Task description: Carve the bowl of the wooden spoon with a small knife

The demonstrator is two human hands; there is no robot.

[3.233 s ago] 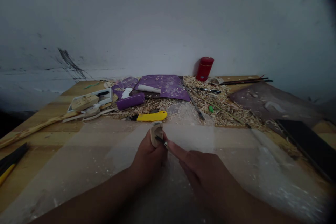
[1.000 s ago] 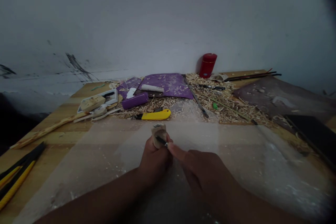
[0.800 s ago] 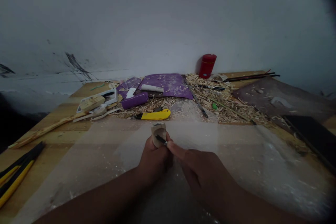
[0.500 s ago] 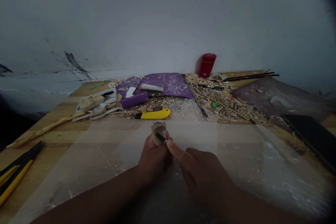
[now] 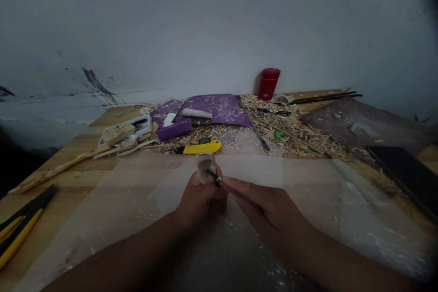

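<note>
Near the middle of the view, my left hand (image 5: 198, 200) is closed around a small pale carved piece (image 5: 205, 164), whose top sticks up above the thumb. My right hand (image 5: 267, 205) grips a thin dark-tipped tool (image 5: 214, 175) with the index finger stretched along it. The tool's tip lies against the face of the pale piece. Just beyond the piece, a yellow utility knife (image 5: 201, 147) rests on the table.
Wood shavings (image 5: 294, 134) cover the table's back, around a purple sheet (image 5: 219, 105) and a red container (image 5: 269, 83). A white tray (image 5: 149, 123) sits back left. Yellow-black scissors (image 5: 25, 223) lie left; a dark phone (image 5: 404, 173) lies right.
My right hand has shifted slightly, its index finger flatter, and more of the tool shows. The tool's tip has moved a little on the piece, which my left hand still holds.
</note>
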